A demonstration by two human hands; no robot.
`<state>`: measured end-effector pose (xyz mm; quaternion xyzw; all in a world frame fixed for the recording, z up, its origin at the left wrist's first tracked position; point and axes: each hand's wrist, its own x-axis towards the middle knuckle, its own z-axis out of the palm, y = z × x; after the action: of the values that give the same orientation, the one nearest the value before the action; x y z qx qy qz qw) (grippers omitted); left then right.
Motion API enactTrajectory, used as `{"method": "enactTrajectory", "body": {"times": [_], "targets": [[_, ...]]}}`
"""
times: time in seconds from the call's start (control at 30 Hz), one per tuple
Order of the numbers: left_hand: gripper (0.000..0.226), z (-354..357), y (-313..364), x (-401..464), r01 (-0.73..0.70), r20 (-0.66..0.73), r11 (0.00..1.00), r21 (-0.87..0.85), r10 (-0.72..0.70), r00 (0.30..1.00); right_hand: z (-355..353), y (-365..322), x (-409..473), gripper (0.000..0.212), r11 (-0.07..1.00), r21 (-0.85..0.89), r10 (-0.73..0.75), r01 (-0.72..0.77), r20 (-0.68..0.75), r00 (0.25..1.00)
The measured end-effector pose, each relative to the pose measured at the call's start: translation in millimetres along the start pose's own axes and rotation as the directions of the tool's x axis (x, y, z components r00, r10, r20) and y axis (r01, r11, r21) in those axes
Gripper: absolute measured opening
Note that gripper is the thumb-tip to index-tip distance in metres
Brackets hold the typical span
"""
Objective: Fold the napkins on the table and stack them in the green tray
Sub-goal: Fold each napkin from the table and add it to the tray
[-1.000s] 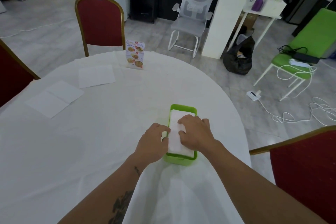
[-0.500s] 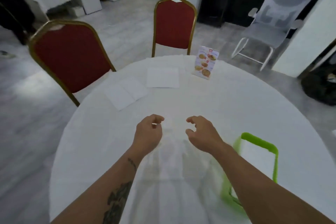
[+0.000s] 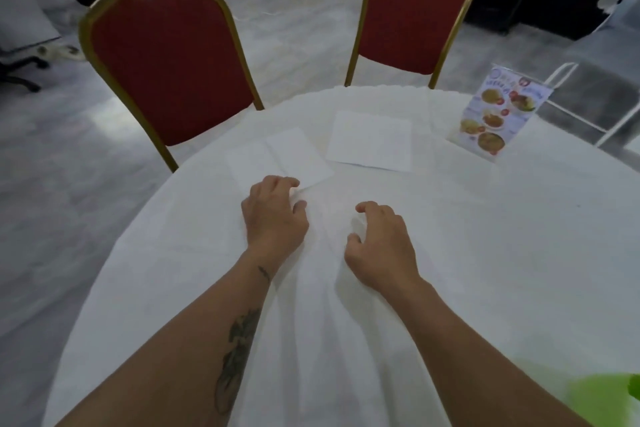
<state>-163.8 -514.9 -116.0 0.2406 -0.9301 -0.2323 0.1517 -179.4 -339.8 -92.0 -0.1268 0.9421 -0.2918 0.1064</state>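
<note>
At the near right edge, a blurred corner of the green tray shows, well behind and right of the right hand. Both hands hover palm-down over the white-clothed bench, each grip loosely curled and empty. The left hand has its fingertips at the near edge of an unfolded napkin. Beyond it and to the right lies a second napkin, then a menu card.
</note>
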Motion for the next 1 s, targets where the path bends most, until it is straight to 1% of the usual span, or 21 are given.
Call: {"method": "enactTrajectory", "body": {"times": [0.1, 0.13, 0.2, 0.3, 0.4, 0.47, 0.57, 0.63, 0.67, 0.73, 0.8, 0.83, 0.87, 0.93, 1.0], "targets": [[0.059, 13.3, -1.2, 23.3, 0.035, 0.111, 0.993, 0.116, -0.048, 0.993, 3.8, -1.3, 13.2, 0.053, 1.0, -0.004, 0.012, -0.012, -0.036, 0.999], [0.064, 16.8, -1.1, 30.2, 0.059, 0.146, 0.99, 0.131, -0.078, 0.986, 5.2, -0.7, 14.7, 0.053, 1.0, -0.011, 0.002, -0.002, -0.04, 0.999], [0.067, 22.6, -0.6, 39.6, 0.075, 0.177, 0.985, 0.158, -0.103, 0.979, 7.0, 1.3, 15.5, 0.053, 1.0, -0.02, -0.017, 0.016, -0.051, 0.999], [0.055, 21.9, 1.3, 42.4, 0.027, 0.113, 0.984, 0.176, -0.047, 0.992, 5.6, 2.5, 16.6, 0.052, 1.0, -0.021, -0.023, 0.021, -0.053, 0.998], [0.031, 19.6, 1.8, 41.3, -0.054, 0.024, 0.987, 0.154, 0.051, 0.998, -0.7, 0.3, 21.3, 0.05, 1.0, 0.022, 0.016, -0.016, -0.028, 0.999], [0.018, 18.9, 0.4, 39.0, -0.063, -0.027, 0.993, 0.097, 0.066, 0.997, -4.6, 1.4, 24.7, 0.047, 0.996, 0.083, 0.045, -0.045, 0.001, 0.999], [0.012, 16.1, -0.3, 27.7, -0.056, -0.117, 0.998, 0.028, 0.059, 0.991, -12.2, 6.0, 25.2, 0.041, 0.974, 0.207, 0.081, -0.087, 0.04, 0.996], [0.008, 10.7, 7.0, 12.4, -0.033, -0.161, 0.998, -0.051, 0.024, 0.987, -19.1, 7.3, 22.7, 0.033, 0.929, 0.34, 0.128, -0.146, 0.075, 0.989], [0.008, 7.5, 12.7, 1.7, -0.018, -0.166, 0.995, -0.102, 0.001, 0.986, -22.8, 6.8, 20.7, 0.026, 0.885, 0.424, 0.162, -0.191, 0.105, 0.981], [0.01, 1.2, 24.5, -24.5, 0.001, -0.155, 0.983, -0.183, -0.03, 0.987, -29.3, 3.9, 16.5, 0.013, 0.744, 0.597, 0.246, -0.302, 0.176, 0.953], [0.012, -3.5, 32.4, -55.3, -0.004, -0.123, 0.974, -0.228, -0.025, 0.992, -35.4, 0.0, 11.9, 0.022, 0.566, 0.697, 0.332, -0.439, 0.294, 0.896], [0.012, -5.3, 35.1, -71.3, -0.009, -0.1, 0.969, -0.249, -0.016, 0.995, -38.3, -1.3, 8.2, 0.026, 0.496, 0.711, 0.356, -0.499, 0.358, 0.863], [0.013, -6.7, 37.5, -87.3, -0.014, -0.076, 0.963, -0.268, -0.007, 0.997, -39.8, -1.0, 3.3, 0.028, 0.458, 0.702, 0.37, -0.545, 0.406, 0.835], [0.013, -9.2, 42.7, -117.7, -0.021, -0.027, 0.956, -0.293, 0.014, 1.0, -41.6, 3.3, -10.1, 0.023, 0.458, 0.666, 0.389, -0.589, 0.446, 0.806], [0.012, -14.3, 48.8, -144.6, -0.03, 0.027, 0.953, -0.302, 0.04, 0.999, -43.9, 9.9, -26.3, 0.013, 0.524, 0.631, 0.396, -0.572, 0.414, 0.82]]}}
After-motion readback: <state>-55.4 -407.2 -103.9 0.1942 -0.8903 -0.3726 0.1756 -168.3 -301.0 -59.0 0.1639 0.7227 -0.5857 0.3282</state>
